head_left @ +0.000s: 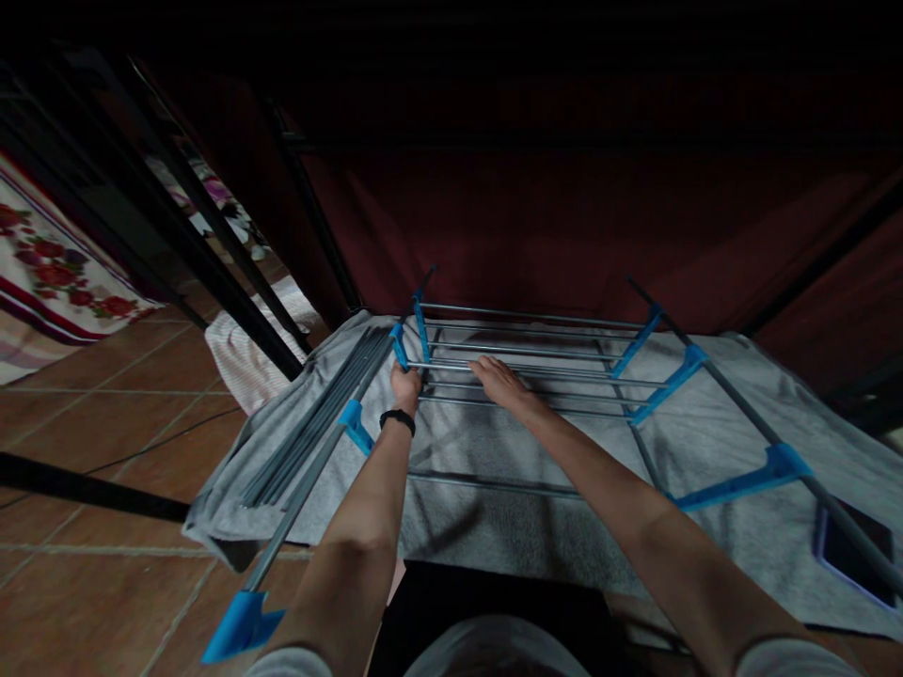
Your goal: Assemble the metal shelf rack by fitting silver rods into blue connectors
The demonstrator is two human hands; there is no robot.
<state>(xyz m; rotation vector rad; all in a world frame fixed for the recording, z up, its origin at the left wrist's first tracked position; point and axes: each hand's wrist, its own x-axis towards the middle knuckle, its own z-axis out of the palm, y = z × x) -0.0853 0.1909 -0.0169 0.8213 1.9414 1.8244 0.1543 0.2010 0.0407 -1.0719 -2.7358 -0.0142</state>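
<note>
A partly built rack of grey metal tubes and blue plastic brackets lies across a grey towel (494,527). My left hand (405,385), with a black band on its wrist, is closed around the lower end of a blue bracket (399,346) on the left upright tube (317,461). Its fingertips are partly hidden. My right hand (498,378) reaches over the crossbars, its fingers bent onto a metal tube (444,364) a little right of that bracket. Several crossbars run between the left brackets and the right-hand blue bracket (670,384).
Several loose grey tubes (317,418) lie bundled on the towel at left. A phone (855,547) rests at the right, beside the right upright tube (748,404). Dark red fabric (564,226) hangs behind. Black poles (212,263) and a tiled floor (91,508) are at left.
</note>
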